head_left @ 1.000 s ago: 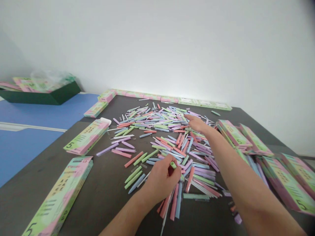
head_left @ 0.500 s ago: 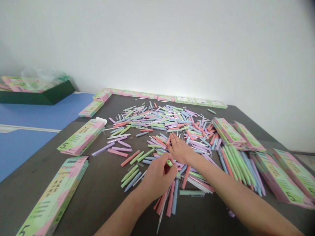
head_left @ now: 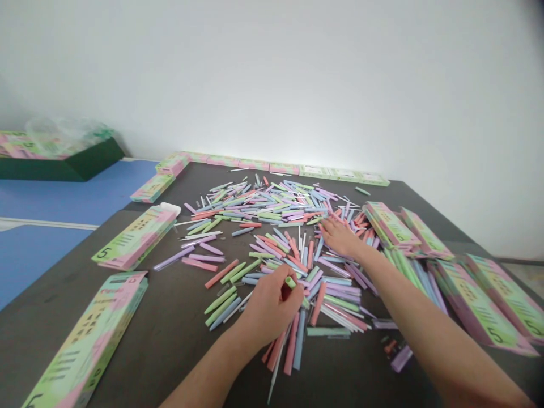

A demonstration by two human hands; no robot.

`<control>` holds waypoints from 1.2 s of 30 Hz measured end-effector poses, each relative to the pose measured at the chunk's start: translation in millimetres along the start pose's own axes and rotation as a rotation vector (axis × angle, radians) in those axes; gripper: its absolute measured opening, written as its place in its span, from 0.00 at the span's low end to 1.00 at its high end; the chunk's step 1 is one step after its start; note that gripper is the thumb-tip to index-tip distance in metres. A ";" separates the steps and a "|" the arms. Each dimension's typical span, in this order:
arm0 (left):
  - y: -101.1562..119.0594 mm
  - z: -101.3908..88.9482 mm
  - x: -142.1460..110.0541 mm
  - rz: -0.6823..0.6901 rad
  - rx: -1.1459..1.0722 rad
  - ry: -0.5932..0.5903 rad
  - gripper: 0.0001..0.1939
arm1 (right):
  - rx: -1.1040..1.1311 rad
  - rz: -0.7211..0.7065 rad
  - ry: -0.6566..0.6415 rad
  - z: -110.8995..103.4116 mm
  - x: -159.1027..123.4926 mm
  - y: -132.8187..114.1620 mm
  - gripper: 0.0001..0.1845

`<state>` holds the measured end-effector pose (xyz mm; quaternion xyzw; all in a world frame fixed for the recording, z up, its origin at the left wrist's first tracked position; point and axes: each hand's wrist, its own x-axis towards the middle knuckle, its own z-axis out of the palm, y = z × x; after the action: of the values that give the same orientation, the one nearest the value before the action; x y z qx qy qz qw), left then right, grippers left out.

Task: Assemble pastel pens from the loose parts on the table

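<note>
My left hand [head_left: 272,303] is curled round a green pen barrel [head_left: 290,282], whose hollow end points up between thumb and forefinger. Farther out, my right hand [head_left: 338,235] lies over the pile with its fingers stretched out, touching pens near a green one [head_left: 315,221]. Its fingertips are partly lost among the pieces. Around both hands spread loose pen parts in green, blue, purple and pink. White refills [head_left: 340,317] lie in a bunch to the right of my left hand. Red barrels [head_left: 292,345] and a blue barrel [head_left: 300,340] lie just below it.
Printed pen boxes stand on the dark table [head_left: 178,340]: a left one [head_left: 136,238], a nearer one [head_left: 89,340], and several at right, including one box [head_left: 480,300]. More boxes [head_left: 284,168] line the wall. A green tray [head_left: 63,169] sits on the blue surface at left.
My right hand has moved right and farther out over the pile, uncovering pens in the middle. My left hand still holds the green barrel in nearly the same place. The view has shifted slightly.
</note>
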<state>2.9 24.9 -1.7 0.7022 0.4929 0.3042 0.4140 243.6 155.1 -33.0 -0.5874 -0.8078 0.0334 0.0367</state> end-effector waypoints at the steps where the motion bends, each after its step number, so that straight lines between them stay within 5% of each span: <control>1: 0.2 0.0 0.0 0.000 0.003 -0.002 0.05 | -0.008 0.018 -0.013 3.3 -3.3 -0.3 0.28; 10: 0.0 0.4 -0.2 0.003 0.007 -0.013 0.05 | -0.046 0.007 -0.100 9.9 -32.4 -35.1 0.32; 20: -1.1 2.2 0.5 0.003 0.004 -0.004 0.05 | -0.078 0.011 -0.061 2.5 16.7 -11.8 0.29; 27: -0.8 1.6 0.4 0.006 0.025 -0.018 0.06 | -0.082 -0.003 -0.053 18.7 -7.7 -20.3 0.27; 31: 0.2 1.8 0.9 0.004 0.030 -0.019 0.06 | -0.073 -0.004 -0.049 3.2 -2.9 -8.1 0.20; 36: -1.6 2.3 0.7 0.006 0.019 -0.020 0.06 | -0.099 0.165 0.045 -18.2 34.7 14.4 0.24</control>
<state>4.4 25.2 -4.2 0.7106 0.4897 0.2936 0.4112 248.5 192.7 -15.6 -0.6537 -0.7562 -0.0170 0.0228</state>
